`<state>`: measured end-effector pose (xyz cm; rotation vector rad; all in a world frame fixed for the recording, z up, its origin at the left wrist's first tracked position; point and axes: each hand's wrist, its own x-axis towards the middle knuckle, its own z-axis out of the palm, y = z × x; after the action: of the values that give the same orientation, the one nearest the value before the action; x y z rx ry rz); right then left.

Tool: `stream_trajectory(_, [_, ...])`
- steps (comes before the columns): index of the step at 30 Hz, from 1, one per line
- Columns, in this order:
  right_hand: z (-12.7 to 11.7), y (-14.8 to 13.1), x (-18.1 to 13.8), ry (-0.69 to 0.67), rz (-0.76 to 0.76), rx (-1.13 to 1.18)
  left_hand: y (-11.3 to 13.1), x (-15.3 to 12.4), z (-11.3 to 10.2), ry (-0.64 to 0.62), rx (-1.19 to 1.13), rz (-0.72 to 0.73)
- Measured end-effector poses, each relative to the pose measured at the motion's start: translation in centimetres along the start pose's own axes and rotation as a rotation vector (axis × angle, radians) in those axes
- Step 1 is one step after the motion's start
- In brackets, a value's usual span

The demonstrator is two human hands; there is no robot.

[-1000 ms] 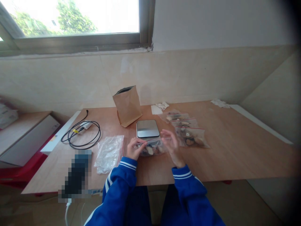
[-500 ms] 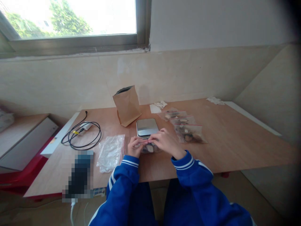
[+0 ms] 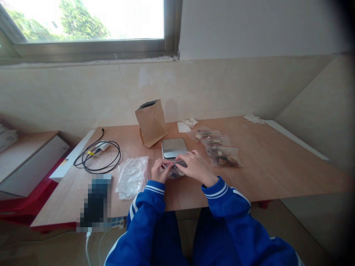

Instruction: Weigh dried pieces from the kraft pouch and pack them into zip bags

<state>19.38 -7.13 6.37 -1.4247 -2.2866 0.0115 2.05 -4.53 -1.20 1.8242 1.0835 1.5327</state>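
Note:
A small clear zip bag [image 3: 173, 170] with brownish pieces inside lies on the wooden table [image 3: 277, 166] just in front of a flat silver scale [image 3: 174, 147]. My left hand [image 3: 158, 173] pinches the bag's left end with closed fingers. My right hand [image 3: 194, 167] lies over the bag's top edge, fingers pressed down on it. Most of the bag is hidden under my hands.
A brown paper bag [image 3: 151, 122] stands open behind the scale. Three filled zip bags [image 3: 220, 150] lie to the right, a stack of empty clear bags [image 3: 132, 176] to the left. A coiled black cable [image 3: 100, 157] and crumpled tissues [image 3: 190, 122] are further off.
My right hand came in from the right, where it was raised with fingers apart, and now presses on the bag's top edge. The left hand kept its grip.

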Motion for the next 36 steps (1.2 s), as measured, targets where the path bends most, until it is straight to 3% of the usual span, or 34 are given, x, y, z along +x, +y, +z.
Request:
stream_trajectory(6, [1.1,-0.1,0.0,-0.006,-0.017,-0.071,0.2,0.0,-0.1,-0.013,0.000,0.026])
stream_trajectory(11, [2.1,0.7,-0.3,0.057,0.006,0.028,0.1,-0.1,-0.1,0.018,0.015,0.040])
stream_trajectory(18, [1.6,2.9,-0.5,0.011,-0.012,0.100,-0.5,0.0,0.0,0.076,0.018,0.093])
stream_trajectory(36, [2.0,4.4,-1.5,0.072,-0.048,0.065,-0.7,0.0,-0.1,0.096,0.047,0.070])
